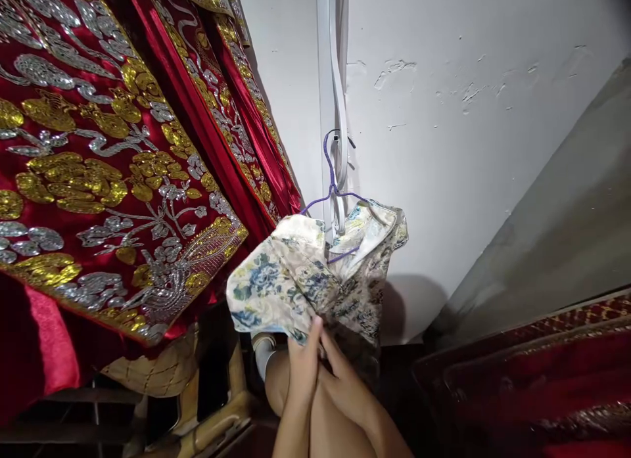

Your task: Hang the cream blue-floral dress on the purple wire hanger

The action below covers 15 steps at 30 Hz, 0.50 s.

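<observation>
A cream short-sleeved top (266,274) with blue and green flowers hangs on a purple hanger (331,165) against the wall. Its neckline gapes open and the hanger's bar shows through. At the front, below the neckline, my left hand (304,359) is closed on the fabric with the thumb pointing up. Close beside it, my right hand (340,369) pinches the same front part. What lies between the fingertips is mostly hidden. The lower part of the garment falls into shadow behind my hands, so its length cannot be seen.
A white strap (339,83) runs down the wall (419,169) at the hanger's hook. Red garments (98,149) with gold and silver embroidery hang at the left, above a wooden chair (236,409). Dark red patterned fabric (532,379) lies at the lower right.
</observation>
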Motion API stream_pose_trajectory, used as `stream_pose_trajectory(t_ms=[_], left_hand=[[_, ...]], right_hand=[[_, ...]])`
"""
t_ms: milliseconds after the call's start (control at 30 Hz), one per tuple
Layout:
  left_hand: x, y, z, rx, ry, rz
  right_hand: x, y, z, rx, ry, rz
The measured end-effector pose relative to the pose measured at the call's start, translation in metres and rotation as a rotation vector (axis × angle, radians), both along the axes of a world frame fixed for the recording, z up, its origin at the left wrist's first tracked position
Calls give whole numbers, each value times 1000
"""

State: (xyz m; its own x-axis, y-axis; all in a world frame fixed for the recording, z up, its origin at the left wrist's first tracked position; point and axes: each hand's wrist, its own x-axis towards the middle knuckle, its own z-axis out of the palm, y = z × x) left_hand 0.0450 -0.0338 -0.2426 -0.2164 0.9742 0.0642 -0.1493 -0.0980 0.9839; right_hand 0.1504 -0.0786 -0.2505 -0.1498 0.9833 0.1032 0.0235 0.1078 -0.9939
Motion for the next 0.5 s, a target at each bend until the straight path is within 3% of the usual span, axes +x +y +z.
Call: stream_pose_trajectory(t_ms=[100,233,367,500], left_hand=[[9,14,3,-109,-136,174],[15,26,-1,-115,-226,204],[31,29,-13,-76,-213,261],[43,29,-18,-64,-140,323]], right_hand=[[-12,9,-6,-33,21,-83],[-4,17,-8,-19,73,-418],[8,43,17,87,159,-614],[5,73,50,150,176,-572]])
